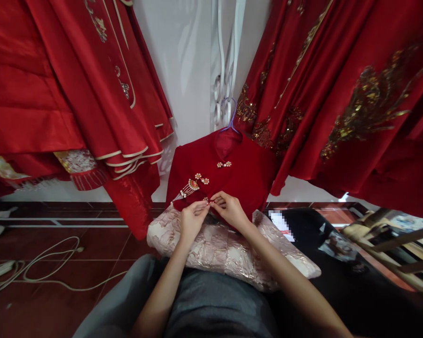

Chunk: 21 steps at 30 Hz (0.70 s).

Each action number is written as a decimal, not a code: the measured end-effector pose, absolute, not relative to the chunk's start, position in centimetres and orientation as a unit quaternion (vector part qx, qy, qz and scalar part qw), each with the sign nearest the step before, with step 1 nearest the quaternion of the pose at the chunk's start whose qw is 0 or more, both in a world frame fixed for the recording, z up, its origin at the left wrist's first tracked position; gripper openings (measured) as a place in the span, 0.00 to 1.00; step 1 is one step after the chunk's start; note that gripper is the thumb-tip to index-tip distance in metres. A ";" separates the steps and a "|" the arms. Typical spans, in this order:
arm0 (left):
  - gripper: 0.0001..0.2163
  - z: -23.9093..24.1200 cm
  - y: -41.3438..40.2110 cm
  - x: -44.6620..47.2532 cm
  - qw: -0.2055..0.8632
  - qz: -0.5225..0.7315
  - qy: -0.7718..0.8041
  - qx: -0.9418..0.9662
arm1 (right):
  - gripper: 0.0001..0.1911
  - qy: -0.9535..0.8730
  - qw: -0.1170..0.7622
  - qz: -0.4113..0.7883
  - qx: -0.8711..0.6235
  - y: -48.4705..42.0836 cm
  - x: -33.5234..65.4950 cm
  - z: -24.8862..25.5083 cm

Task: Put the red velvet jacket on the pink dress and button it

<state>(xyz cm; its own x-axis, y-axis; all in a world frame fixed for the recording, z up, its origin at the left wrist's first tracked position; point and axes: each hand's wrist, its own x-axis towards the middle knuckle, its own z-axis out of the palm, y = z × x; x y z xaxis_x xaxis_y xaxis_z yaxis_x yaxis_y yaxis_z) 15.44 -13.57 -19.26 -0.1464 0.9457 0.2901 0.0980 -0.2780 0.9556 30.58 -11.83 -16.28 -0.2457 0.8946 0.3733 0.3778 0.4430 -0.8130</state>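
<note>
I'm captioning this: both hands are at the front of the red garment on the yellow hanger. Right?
Not quite: the head view shows a purple hanger. The left hand and right hand are at the red garment's front.

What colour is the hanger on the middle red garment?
Purple hanger; best seen in the head view, above the red garment's collar.

The red jacket (246, 178) looks like soft matt cloth, and its flower clasps (224, 165) are shiny, kinda pearly beads with gold-toned metal. The cushion-like bundle (229, 249) is crinkly brocade-ish fabric with a metallic sheen. Left-hand robes (74, 70): smooth satiny cloth. Glittery, rough-looking sequins (366, 101) on the right. Hanger (231, 123) seems plastic; floor (63, 305) is semi-glossy tile.
</note>
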 end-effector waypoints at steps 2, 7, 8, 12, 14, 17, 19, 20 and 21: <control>0.09 -19.4 -13.6 15.4 0.347 0.586 0.484 0.549 | 0.06 -0.732 0.437 0.289 -0.435 -11.8 30.5 -16.6; 0.09 -19.5 -13.8 15.1 0.327 0.573 0.493 0.567 | 0.06 -0.735 0.448 0.271 -0.431 -12.0 30.2 -17.1; 0.08 -19.6 -13.8 15.1 0.323 0.569 0.496 0.571 | 0.06 -0.733 0.451 0.266 -0.433 -12.0 30.1 -17.2; 0.07 -19.6 -13.7 14.9 0.319 0.556 0.493 0.587 | 0.06 -0.738 0.448 0.245 -0.442 -12.2 29.9 -17.3; 0.07 -19.6 -13.6 14.8 0.320 0.555 0.486 0.594 | 0.06 -0.747 0.430 0.242 -0.445 -12.1 30.3 -16.7; 0.13 -19.0 -13.5 14.2 0.254 0.579 0.501 0.591 | 0.07 -0.737 0.433 0.235 -0.462 -12.1 31.8 -14.7; 0.14 -18.3 -13.5 13.5 0.180 0.604 0.521 0.576 | 0.07 -0.715 0.466 0.214 -0.475 -12.3 33.3 -13.0; 0.14 -17.9 -13.5 13.1 0.149 0.614 0.528 0.567 | 0.08 -0.703 0.484 0.202 -0.481 -12.4 34.1 -12.1; 0.13 -17.5 -13.6 12.7 0.126 0.622 0.533 0.560 | 0.08 -0.693 0.498 0.189 -0.486 -12.5 34.8 -11.4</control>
<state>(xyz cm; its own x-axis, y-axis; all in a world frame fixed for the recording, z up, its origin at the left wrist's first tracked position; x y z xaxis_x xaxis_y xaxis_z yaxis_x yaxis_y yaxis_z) 12.73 -13.60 -17.55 -0.3414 0.7538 0.5615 0.4392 -0.4002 0.8043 34.83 -12.52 -11.37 -0.0316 0.8617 0.5065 0.4861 0.4560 -0.7455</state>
